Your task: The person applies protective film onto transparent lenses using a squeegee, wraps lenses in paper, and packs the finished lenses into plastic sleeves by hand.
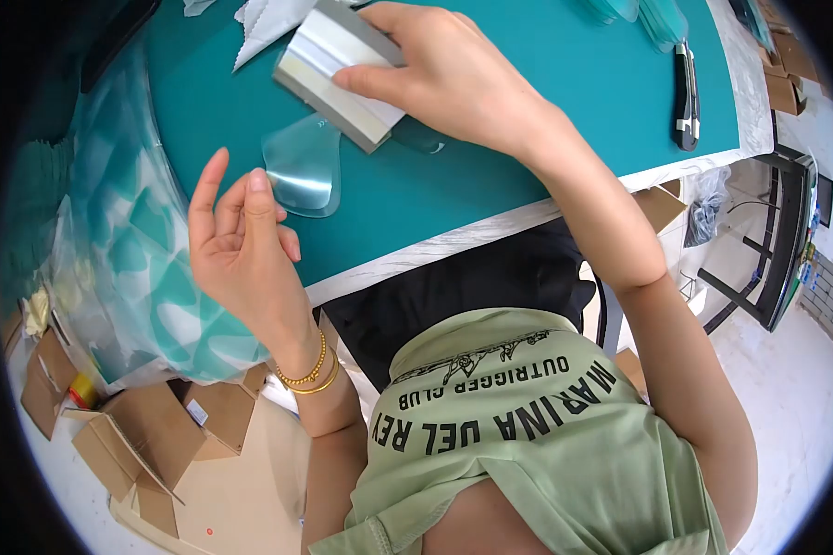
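Observation:
My right hand (435,74) grips a silver-grey metal block (338,74) with a ridged face, thumb on top, its lower end near the green mat (416,203). Left of the block is a clear, curved, lens-shaped plastic piece (304,171), shiny and slightly bent. My left hand (245,217) pinches its left edge between thumb and fingers, the index finger raised. Another dark, clear piece (419,139) shows partly under my right wrist; the rest is hidden. A white cloth (267,28) lies beside the block.
A black-handled utility knife (685,97) lies at the mat's right, below a stack of clear pieces (662,23). A large plastic bag (148,231) of similar pieces hangs at the left. Open cardboard boxes (148,425) stand on the floor.

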Action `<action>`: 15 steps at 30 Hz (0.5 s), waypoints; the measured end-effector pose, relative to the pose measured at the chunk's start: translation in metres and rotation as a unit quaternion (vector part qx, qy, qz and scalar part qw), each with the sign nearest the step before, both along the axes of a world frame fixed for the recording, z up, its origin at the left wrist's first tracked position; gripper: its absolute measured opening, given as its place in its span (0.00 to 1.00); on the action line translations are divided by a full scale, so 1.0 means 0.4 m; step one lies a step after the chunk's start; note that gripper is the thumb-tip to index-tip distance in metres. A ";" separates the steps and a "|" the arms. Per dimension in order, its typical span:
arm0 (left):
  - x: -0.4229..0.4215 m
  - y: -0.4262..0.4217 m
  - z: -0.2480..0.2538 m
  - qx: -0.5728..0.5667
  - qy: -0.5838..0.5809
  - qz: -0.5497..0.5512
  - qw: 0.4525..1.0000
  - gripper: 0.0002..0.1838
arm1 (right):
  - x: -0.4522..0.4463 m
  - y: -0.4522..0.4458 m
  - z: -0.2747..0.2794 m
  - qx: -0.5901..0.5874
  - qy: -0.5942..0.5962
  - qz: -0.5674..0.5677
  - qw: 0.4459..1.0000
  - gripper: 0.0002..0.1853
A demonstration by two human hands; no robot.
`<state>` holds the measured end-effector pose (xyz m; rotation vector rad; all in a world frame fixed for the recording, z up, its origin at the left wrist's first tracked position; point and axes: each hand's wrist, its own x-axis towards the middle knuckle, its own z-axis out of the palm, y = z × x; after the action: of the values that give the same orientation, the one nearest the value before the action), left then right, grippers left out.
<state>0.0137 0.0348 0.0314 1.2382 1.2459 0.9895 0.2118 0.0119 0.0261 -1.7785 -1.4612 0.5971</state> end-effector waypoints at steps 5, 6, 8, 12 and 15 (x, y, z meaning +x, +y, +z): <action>-0.022 -0.012 -0.017 -0.028 0.027 0.008 0.999 0.20 | 0.045 0.003 0.012 0.028 0.013 -0.007 1.000 0.23; -0.021 -0.013 -0.017 -0.030 0.032 0.010 0.999 0.20 | 0.051 0.006 0.031 -0.022 0.057 0.003 0.998 0.21; -0.019 -0.014 -0.017 -0.032 0.035 0.013 0.999 0.20 | 0.047 0.015 0.068 -0.095 0.086 0.014 0.992 0.18; -0.022 -0.015 -0.016 -0.038 0.033 0.012 0.999 0.19 | 0.008 0.025 0.000 -0.022 -0.012 0.026 0.999 0.20; -0.019 -0.016 -0.016 -0.039 0.033 0.013 0.999 0.19 | -0.034 0.039 -0.010 -0.004 -0.034 0.066 0.997 0.17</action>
<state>0.0061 0.0282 0.0251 1.2057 1.3415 0.9167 0.1981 0.0276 0.0220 -1.7331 -1.6350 0.6166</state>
